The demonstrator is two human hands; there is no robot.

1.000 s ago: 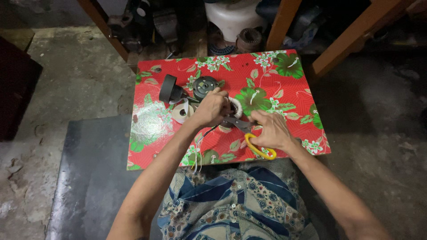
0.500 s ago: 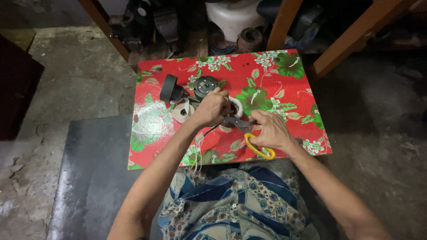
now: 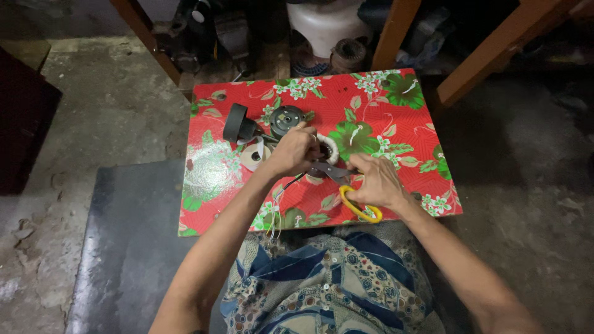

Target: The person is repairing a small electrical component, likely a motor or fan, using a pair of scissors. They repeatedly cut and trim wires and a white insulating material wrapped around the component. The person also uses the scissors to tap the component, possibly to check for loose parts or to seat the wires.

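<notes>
My left hand (image 3: 296, 150) grips a small motor part with a white winding ring (image 3: 328, 148) on the red flowered board (image 3: 383, 117). Thin wires (image 3: 275, 210) trail from it toward my lap. My right hand (image 3: 374, 180) holds yellow-handled scissors (image 3: 357, 204), whose dark blades (image 3: 328, 171) point left toward the part under my left hand. Just beyond my left hand lie a round dark motor housing (image 3: 285, 119), a black cap (image 3: 236, 124) and a white disc (image 3: 253, 156).
The board rests low over my lap on a concrete floor. A dark mat (image 3: 133, 247) lies to the left. Wooden legs (image 3: 396, 28) and a white pot-like object (image 3: 325, 21) stand behind the board, with dark clutter (image 3: 210, 31) at the back left.
</notes>
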